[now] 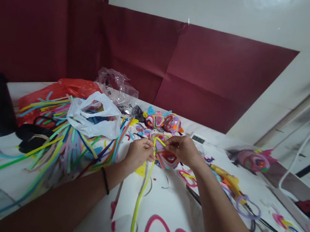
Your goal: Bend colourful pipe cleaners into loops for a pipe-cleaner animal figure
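Near the middle of the table, both hands pinch a yellow pipe cleaner. My left hand holds it with fingertips pressed together, and its long end hangs down toward the front. My right hand grips the bent upper end, fingers closed. Just behind and below the hands lies a round, multicoloured piece, partly covered by them. Bent pink pipe cleaners lie on the white table in front. A yellow scrap rests beside my left hand.
A pile of coloured pipe cleaners and a white plastic bag are at left, with a red bag behind. Two colourful round figures stand at the back. A yellow glue gun with black cables lies right, near another figure.
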A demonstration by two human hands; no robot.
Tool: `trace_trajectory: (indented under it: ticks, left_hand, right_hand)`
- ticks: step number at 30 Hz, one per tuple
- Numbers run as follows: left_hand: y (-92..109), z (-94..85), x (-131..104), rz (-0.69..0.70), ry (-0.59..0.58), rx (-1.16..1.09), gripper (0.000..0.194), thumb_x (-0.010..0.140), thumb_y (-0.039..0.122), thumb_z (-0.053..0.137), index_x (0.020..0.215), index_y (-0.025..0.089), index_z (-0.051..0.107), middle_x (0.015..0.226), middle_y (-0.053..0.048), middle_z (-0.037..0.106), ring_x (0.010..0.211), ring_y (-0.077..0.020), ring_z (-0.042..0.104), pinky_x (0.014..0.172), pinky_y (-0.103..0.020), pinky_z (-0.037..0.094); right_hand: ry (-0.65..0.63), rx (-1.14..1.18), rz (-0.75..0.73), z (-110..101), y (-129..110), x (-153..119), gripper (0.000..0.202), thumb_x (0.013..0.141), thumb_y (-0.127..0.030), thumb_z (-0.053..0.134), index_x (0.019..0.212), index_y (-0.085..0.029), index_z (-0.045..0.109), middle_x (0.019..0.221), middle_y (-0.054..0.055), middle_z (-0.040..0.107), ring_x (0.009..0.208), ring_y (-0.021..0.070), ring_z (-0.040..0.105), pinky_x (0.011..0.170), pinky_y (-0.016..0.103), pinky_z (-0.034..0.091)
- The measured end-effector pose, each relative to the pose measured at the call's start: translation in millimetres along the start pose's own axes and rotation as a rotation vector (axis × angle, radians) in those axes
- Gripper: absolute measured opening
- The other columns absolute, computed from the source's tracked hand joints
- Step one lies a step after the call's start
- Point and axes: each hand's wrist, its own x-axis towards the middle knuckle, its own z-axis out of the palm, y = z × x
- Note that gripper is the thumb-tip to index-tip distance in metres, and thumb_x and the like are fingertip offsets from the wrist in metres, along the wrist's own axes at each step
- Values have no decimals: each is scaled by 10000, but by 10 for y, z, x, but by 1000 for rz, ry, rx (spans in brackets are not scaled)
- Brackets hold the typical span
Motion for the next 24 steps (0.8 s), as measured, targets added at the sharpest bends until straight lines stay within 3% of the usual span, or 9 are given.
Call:
trace_trajectory:
  ticks: [24]
  left_hand:
    - [-3, 56, 6, -72, 45, -94, 177, 578, 2, 585, 662, 150, 537, 500, 32, 584, 442, -99, 589, 421, -185, 476]
  right_hand:
    - [1, 73, -35, 12, 57, 20, 118, 648, -129, 560, 750, -154, 615, 646, -1, 628, 586, 118, 566, 557, 206, 430]
